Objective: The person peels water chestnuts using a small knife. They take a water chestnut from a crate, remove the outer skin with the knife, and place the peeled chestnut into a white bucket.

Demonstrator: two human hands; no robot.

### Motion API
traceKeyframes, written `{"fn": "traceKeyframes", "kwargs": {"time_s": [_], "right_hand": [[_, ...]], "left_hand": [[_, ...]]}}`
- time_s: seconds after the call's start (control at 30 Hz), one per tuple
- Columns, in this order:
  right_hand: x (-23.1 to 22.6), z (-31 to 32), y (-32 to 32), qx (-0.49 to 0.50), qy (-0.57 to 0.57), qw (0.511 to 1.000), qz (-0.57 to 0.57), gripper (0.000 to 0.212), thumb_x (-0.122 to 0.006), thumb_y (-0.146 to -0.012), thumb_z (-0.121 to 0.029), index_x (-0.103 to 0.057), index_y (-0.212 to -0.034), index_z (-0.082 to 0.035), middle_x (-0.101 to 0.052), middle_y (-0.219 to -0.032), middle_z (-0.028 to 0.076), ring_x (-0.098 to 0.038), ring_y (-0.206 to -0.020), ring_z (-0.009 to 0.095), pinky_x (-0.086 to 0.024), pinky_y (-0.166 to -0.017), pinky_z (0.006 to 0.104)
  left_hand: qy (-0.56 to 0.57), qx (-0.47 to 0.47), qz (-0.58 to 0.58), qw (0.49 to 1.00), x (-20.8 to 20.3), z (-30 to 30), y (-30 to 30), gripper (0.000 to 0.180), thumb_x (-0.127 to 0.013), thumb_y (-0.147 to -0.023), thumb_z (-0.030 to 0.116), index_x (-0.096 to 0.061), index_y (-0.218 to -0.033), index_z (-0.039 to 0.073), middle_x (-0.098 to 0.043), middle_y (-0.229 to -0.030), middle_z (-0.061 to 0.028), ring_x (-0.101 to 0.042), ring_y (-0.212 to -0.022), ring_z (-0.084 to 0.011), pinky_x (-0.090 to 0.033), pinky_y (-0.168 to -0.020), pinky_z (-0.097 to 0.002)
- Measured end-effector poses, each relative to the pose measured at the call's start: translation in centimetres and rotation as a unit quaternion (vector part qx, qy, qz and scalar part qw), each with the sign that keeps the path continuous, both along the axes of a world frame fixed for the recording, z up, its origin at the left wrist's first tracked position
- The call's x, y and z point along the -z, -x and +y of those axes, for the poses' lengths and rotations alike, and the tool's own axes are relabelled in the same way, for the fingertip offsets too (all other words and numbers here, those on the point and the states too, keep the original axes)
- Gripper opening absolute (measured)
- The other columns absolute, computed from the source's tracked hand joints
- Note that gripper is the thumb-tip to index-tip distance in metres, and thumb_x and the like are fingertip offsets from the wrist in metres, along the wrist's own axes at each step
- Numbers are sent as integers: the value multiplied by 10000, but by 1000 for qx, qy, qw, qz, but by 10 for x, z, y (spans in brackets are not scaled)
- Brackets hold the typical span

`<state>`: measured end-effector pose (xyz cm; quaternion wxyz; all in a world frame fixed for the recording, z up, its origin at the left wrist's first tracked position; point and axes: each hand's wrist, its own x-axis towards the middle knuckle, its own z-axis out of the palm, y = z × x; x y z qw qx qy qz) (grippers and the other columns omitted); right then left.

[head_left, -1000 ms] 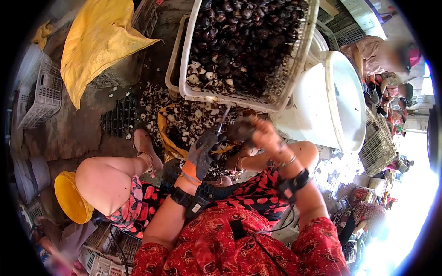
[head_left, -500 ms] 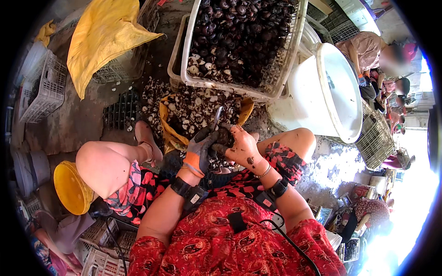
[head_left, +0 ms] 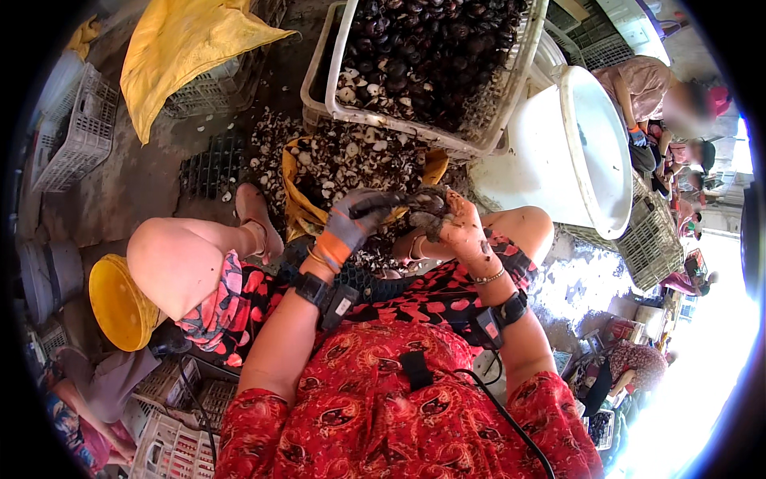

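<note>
My left hand (head_left: 357, 222), in a grey glove with an orange cuff, and my bare, muddy right hand (head_left: 461, 230) meet over my lap. Both are closed around a dark, muddy bulb (head_left: 423, 209) held between them. I see no blade in either hand. Just beyond the hands a yellow basket (head_left: 297, 199) holds pale peelings and dark bits. Behind it a white crate (head_left: 399, 126) is heaped with several dark bulbs. Black bands sit on both wrists.
A big white tub (head_left: 550, 152) stands at the right of the crate. A yellow cloth (head_left: 191, 48) lies over grey crates (head_left: 72, 136) at the left. A yellow bowl (head_left: 120, 303) is by my left knee. Other people (head_left: 662, 96) sit at the far right.
My hands have drawn together and come lower over my lap, closing on the bulb. The thin blade that pointed up between them earlier no longer shows.
</note>
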<state>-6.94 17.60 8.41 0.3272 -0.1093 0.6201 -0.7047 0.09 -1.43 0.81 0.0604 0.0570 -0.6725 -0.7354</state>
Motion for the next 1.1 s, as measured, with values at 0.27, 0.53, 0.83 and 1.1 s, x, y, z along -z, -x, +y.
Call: {"fn": "traceKeyframes", "kwargs": {"time_s": [0.27,0.53,0.83,1.1], "right_hand": [[-23,-9,-7,-53,-66,996,-30,394,-660,-778,-34,-506,-1137,15,-610,-864,14,-551,-597,83,-397,-475,197],[-14,-6,-4,-60,-114,987,93,361,-679,-774,-41,-520,-1093,18,-608,-851,23,-541,-580,81,-402,-479,216],[-27,-16,-7,-92,-143,978,118,405,-720,-727,6,-532,-1085,16,-611,-882,32,-559,-719,78,-460,-594,215],[-25,-17,-5,-78,-116,985,106,434,-658,-694,92,-523,-1099,18,-619,-933,30,-572,-823,83,-479,-704,226]], "left_hand": [[208,-17,123,970,-13,0,4,243,-628,-731,9,-662,-966,64,-606,-949,-108,-573,-870,-272,-461,-786,-358],[269,4,225,936,-36,3,-1,228,-575,-766,0,-651,-975,50,-585,-934,-118,-553,-857,-260,-460,-750,-355],[292,-45,176,939,-23,4,1,327,-559,-721,24,-666,-1010,133,-569,-870,-126,-532,-808,-313,-458,-737,-386],[285,-20,220,933,-31,8,-5,314,-585,-701,-32,-653,-977,100,-577,-909,-112,-527,-850,-312,-444,-747,-396]]}}
